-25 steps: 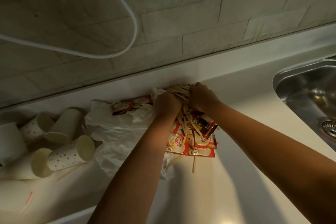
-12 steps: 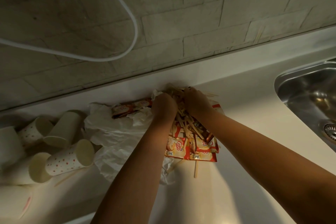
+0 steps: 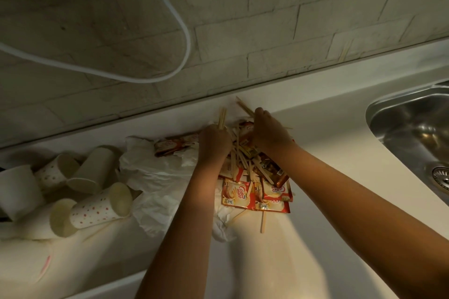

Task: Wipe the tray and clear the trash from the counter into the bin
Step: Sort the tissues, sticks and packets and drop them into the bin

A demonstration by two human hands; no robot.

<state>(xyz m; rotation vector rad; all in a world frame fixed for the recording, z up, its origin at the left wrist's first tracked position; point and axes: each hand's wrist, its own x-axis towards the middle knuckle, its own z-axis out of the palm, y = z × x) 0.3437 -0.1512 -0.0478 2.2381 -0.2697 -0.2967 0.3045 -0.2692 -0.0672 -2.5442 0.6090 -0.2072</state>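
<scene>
Head view, left hand: the left hand [image 3: 213, 143] is curled around a few wooden stir sticks [image 3: 222, 118], whose ends poke up past its knuckles.
Head view, right hand: the right hand [image 3: 269, 132] grips another bunch of sticks, ends jutting toward the wall.
Trash pile: red and orange creamer sachets [image 3: 255, 198] and loose sticks lie under and just below both hands, on the white counter [image 3: 315, 153] near the back wall.
Tissue: crumpled white paper [image 3: 158, 175] touches the pile's left side.
Cups: several dotted paper cups [image 3: 94, 210] lie tipped over, further left.
Sink: a steel sink [image 3: 418, 133] sits at the right edge.
Cable: a white cable [image 3: 187, 39] loops across the tiled wall.
</scene>
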